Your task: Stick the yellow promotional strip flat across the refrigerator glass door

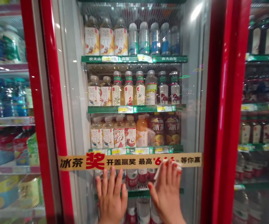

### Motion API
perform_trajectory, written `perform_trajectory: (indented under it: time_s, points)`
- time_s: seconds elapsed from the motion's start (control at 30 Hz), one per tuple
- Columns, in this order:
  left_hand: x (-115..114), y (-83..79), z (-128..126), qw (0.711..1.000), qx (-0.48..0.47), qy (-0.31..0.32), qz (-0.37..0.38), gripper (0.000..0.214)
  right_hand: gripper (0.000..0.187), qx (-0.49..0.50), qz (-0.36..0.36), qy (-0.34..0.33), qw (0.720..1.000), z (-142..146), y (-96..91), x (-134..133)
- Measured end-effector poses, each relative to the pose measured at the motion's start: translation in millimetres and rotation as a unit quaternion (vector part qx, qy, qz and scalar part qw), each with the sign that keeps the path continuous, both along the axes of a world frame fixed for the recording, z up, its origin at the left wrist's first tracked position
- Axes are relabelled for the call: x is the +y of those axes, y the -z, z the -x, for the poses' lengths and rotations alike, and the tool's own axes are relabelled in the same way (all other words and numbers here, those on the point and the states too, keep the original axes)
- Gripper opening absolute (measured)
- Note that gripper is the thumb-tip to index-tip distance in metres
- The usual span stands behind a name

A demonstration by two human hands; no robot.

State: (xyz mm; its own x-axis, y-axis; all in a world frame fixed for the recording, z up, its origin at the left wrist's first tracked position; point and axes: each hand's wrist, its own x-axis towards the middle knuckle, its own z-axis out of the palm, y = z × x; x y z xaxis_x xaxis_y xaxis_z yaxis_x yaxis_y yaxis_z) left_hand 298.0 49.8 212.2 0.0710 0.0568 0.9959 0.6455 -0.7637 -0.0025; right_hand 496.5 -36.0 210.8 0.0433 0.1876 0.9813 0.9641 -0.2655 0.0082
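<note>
My left hand (111,197) lies spread on the glass door (192,124) of a drinks fridge, its fingertips at the lower edge of a yellow banner strip (125,161). Nothing is in it. On the right side of the strip, my right hand (167,194) presses a folded white cloth (158,175) flat against the glass. It could also be a paper tissue; most of it is hidden under the fingers. Part of the strip's red lettering is covered by the fingertips and cloth. The door is shut in front of the shelves.
Behind the glass, several rows of bottled drinks (128,90) stand on shelves with green edges (148,109). Red door frames (55,109) rise on both sides. Another fridge with bottles and cartons (29,189) is at left, and more dark-capped bottles (255,133) show at right.
</note>
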Motion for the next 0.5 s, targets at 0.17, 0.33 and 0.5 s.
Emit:
perform_trajectory:
  time_s: [0.17, 0.33, 0.5]
  points:
    - [1, 0.9, 1, 1.0, 0.006, -0.006, -0.009, 0.074, 0.097, -0.151, -0.006, 0.007, 0.989, -2, 88.9, -2]
    - [-1, -1.6, -1, 0.999, 0.012, -0.036, -0.027, 0.079, 0.085, 0.186, -0.05, 0.012, 0.981, -37, 36.8, -14]
    - [-2, -2.3, 0, 0.999, 0.014, -0.027, -0.016, 0.078, 0.089, 0.031, -0.007, -0.005, 0.999, 8, -0.6, 5]
